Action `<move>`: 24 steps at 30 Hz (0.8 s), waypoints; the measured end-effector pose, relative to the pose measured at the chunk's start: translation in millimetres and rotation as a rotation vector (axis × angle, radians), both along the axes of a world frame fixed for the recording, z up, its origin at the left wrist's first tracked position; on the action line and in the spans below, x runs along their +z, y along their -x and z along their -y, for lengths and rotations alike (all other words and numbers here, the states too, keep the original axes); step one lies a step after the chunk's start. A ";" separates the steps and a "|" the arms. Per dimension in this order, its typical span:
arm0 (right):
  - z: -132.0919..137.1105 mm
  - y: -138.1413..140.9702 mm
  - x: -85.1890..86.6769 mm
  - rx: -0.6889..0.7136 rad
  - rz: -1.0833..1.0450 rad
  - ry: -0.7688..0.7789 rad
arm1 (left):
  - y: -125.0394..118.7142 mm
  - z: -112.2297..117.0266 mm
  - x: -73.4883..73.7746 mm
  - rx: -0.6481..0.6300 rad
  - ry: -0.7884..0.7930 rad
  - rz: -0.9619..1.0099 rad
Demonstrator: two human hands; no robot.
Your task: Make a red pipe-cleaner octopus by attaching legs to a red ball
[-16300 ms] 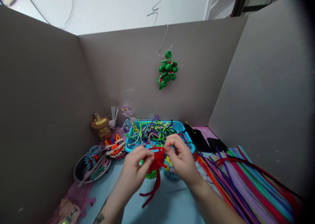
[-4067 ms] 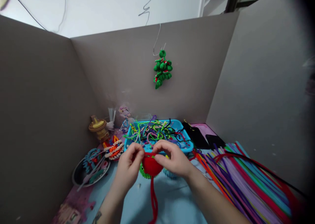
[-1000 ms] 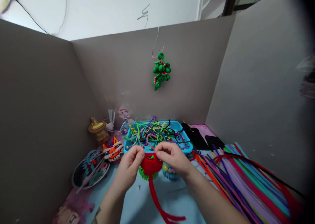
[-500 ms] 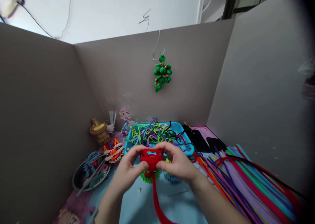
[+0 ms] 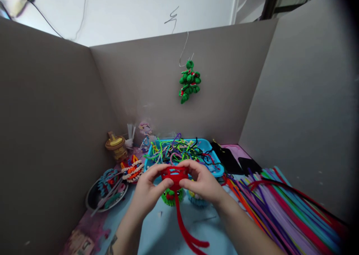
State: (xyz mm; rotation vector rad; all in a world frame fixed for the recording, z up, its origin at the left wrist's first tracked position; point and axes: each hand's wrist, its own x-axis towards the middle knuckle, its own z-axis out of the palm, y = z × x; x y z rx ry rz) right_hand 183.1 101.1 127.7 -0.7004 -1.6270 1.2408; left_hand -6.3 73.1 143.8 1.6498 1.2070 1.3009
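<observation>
Between my two hands is a red pipe-cleaner ring (image 5: 175, 177), shaped like a small open basket with gaps in its side. My left hand (image 5: 153, 186) pinches its left side, thumb in front and fingers behind. On the other side my right hand (image 5: 198, 180) grips it the same way. Long red pipe-cleaner tails (image 5: 183, 227) hang from its underside toward the table. Just behind and below sit a round green fuzzy figure (image 5: 168, 198) with red on it and a blue fuzzy piece (image 5: 197, 200), both partly hidden.
A blue tray (image 5: 220, 171) of tangled pipe cleaners stands at the back. Bundled coloured pipe cleaners (image 5: 291, 210) lie at right. A metal bowl (image 5: 89, 200) and orange-white fuzzy piece (image 5: 133, 170) are at left. A green ornament (image 5: 190, 82) hangs on a wire against the grey partition (image 5: 134, 79).
The red ring has tilted a little in my hands, and its hanging tails now show spread apart at the lower end. The whole view has shifted slightly.
</observation>
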 end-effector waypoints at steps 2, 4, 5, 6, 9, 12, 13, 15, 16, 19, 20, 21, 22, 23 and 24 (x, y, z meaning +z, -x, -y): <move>-1.1 -0.2 -0.9 0.034 -0.055 0.038 | 0.3 0.2 1.9 -0.024 0.041 0.024; -2.0 -1.7 -1.0 0.085 -0.114 0.091 | 0.8 0.2 3.6 -0.066 0.104 0.056; -2.3 -2.8 -0.6 0.115 -0.125 0.112 | 0.9 0.2 4.1 -0.087 0.134 0.066; -2.4 -4.1 0.1 0.146 -0.115 0.124 | 0.9 0.2 4.5 -0.103 0.157 0.068; -2.1 -6.9 3.5 0.233 -0.003 0.102 | -0.1 1.1 5.8 -0.132 0.153 -0.004; -0.2 -5.9 7.7 0.179 0.098 0.018 | -2.9 2.7 7.8 -0.155 0.099 -0.133; 0.8 -4.6 9.0 0.133 0.121 -0.010 | -4.1 2.9 8.3 -0.155 0.080 -0.156; 3.0 -1.5 11.4 0.050 0.157 -0.044 | -6.3 2.8 8.8 -0.128 0.052 -0.153; 4.1 0.2 12.4 0.026 0.172 -0.050 | -7.3 2.5 8.8 -0.110 0.041 -0.139; 7.5 4.6 14.7 -0.004 0.214 -0.052 | -9.4 2.4 8.6 -0.076 0.028 -0.119; 8.5 5.6 15.3 -0.010 0.229 -0.051 | -10.1 2.8 8.7 -0.071 0.022 -0.126; 9.4 6.3 15.9 -0.017 0.246 -0.047 | -10.7 3.5 8.7 -0.071 0.015 -0.137; 10.1 6.8 16.3 -0.023 0.262 -0.042 | -11.3 4.3 8.7 -0.071 0.007 -0.147; 10.5 6.9 16.7 -0.028 0.276 -0.037 | -11.9 5.0 8.4 -0.072 -0.003 -0.154; 10.6 6.8 17.0 -0.029 0.289 -0.033 | -12.4 5.6 7.9 -0.073 -0.010 -0.156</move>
